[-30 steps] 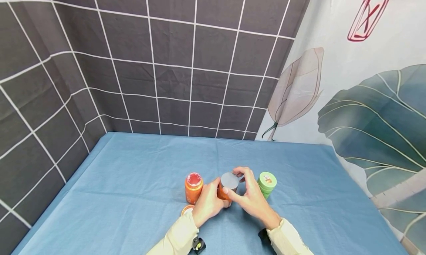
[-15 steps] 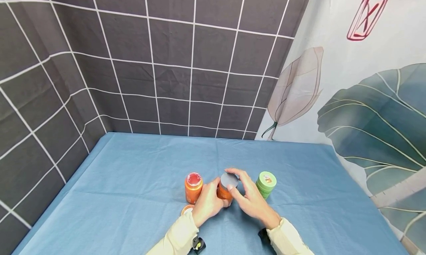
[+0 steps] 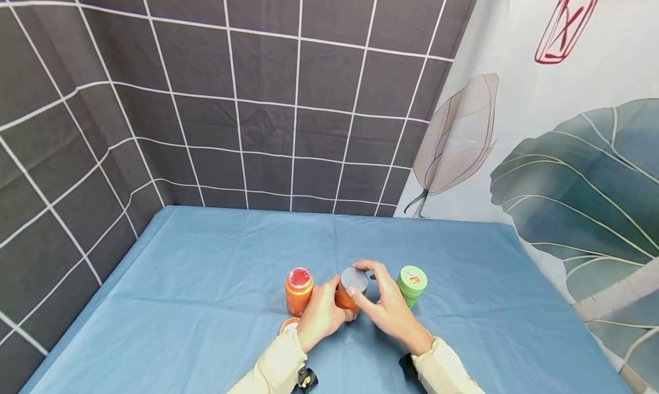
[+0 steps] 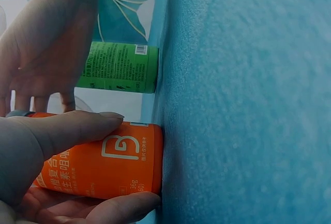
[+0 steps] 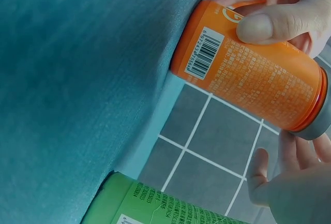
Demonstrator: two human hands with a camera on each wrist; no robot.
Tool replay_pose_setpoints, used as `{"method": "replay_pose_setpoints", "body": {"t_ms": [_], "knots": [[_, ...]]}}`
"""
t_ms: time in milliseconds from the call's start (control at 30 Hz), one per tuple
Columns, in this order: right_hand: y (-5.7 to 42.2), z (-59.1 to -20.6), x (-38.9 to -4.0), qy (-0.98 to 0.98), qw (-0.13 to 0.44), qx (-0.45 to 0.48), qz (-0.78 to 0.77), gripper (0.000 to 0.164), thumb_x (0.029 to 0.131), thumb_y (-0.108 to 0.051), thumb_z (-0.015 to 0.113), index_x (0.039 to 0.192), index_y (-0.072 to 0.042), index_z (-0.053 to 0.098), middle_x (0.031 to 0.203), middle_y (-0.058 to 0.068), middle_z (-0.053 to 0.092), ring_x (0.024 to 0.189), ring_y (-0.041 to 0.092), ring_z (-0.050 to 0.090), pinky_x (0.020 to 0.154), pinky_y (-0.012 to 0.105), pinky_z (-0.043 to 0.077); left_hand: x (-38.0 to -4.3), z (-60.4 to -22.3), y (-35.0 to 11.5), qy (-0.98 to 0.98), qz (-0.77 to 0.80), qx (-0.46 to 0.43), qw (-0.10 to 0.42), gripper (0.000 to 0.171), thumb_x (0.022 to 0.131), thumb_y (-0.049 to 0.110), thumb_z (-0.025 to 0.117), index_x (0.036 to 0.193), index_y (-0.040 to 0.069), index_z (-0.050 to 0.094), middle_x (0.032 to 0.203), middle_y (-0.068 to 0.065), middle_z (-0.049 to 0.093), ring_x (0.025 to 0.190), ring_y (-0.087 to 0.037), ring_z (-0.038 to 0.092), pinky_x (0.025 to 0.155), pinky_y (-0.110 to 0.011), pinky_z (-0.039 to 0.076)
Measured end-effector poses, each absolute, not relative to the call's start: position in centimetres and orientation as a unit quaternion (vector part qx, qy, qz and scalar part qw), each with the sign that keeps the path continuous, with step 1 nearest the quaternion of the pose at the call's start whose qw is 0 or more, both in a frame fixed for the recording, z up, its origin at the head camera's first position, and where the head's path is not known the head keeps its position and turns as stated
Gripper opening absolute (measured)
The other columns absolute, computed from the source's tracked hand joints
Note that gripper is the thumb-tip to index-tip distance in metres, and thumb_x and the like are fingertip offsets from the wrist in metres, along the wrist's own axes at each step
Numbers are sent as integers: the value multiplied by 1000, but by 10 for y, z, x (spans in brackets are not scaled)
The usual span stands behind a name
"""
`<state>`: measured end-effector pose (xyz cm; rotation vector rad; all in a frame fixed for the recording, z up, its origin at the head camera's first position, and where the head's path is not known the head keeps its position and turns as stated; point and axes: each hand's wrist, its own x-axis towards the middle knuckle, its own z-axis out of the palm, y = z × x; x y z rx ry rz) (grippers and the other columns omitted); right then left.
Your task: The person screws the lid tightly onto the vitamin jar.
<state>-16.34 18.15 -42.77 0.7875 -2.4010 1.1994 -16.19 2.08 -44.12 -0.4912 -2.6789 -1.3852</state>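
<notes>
An orange bottle [image 3: 345, 301] with a grey lid [image 3: 354, 278] stands upright on the blue cloth. My left hand [image 3: 322, 313] grips its body, the thumb [image 4: 77, 131] along the label in the left wrist view. At the lid's rim is my right hand [image 3: 389, 309], its thumb on the near side and fingers on the far side. Left of the left hand stands a second orange bottle [image 3: 298, 299] without a cap, its red inside showing. A loose orange-rimmed cap [image 3: 289, 324] lies below it, partly hidden by the left wrist.
Just right of the right hand stands a green bottle [image 3: 412, 284] with a light green lid. Blue cloth [image 3: 231, 257] covers the table. Behind it hangs a dark grid-patterned curtain [image 3: 268, 125], with a white leaf-printed one [image 3: 515, 85] at the right.
The right hand's fingers swung left around the lid, then came slightly back to the right. The left hand and the bottle it grips have stayed in place.
</notes>
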Motion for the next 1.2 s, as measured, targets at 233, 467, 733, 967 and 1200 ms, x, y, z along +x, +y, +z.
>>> {"method": "replay_pose_setpoints", "body": {"t_ms": [233, 467, 733, 967, 1200], "knots": [[181, -427, -163, -847, 182, 267, 423, 41, 82, -25, 68, 117, -16, 49, 117, -5, 50, 104, 11, 46, 86, 33, 38, -162, -441, 21, -877, -452, -159, 41, 47, 61, 10, 80, 103, 9, 59, 89, -2, 65, 73, -12, 57, 69, -30, 48], [181, -428, -163, -855, 174, 249, 421, 42, 81, -29, 69, 115, -18, 48, 115, -6, 47, 101, 11, 42, 81, 38, 38, -162, -441, 20, -876, -454, -160, 41, 46, 62, 11, 80, 103, 9, 59, 89, -2, 65, 73, -12, 56, 69, -29, 48], [181, -429, -164, -856, 174, 249, 419, 50, 80, -30, 70, 122, -19, 45, 119, -5, 47, 106, 13, 41, 85, 39, 37, -162, -441, 20, -873, -456, -166, 47, 43, 61, 10, 80, 99, 11, 59, 86, -1, 64, 72, -12, 56, 68, -29, 47], [182, -429, -165, -841, 169, 296, 419, 52, 87, -18, 61, 133, -14, 39, 130, 0, 46, 114, 16, 42, 92, 31, 34, -161, -441, 20, -875, -453, -164, 51, 45, 60, 10, 79, 100, 11, 59, 86, -1, 64, 70, -11, 56, 67, -29, 47], [183, -431, -165, -830, 162, 320, 428, 44, 89, -5, 54, 131, -12, 41, 127, 3, 48, 111, 18, 44, 92, 27, 32, -161, -440, 21, -874, -457, -156, 38, 48, 60, 9, 79, 103, 9, 59, 87, -1, 64, 71, -12, 56, 68, -29, 47]]}}
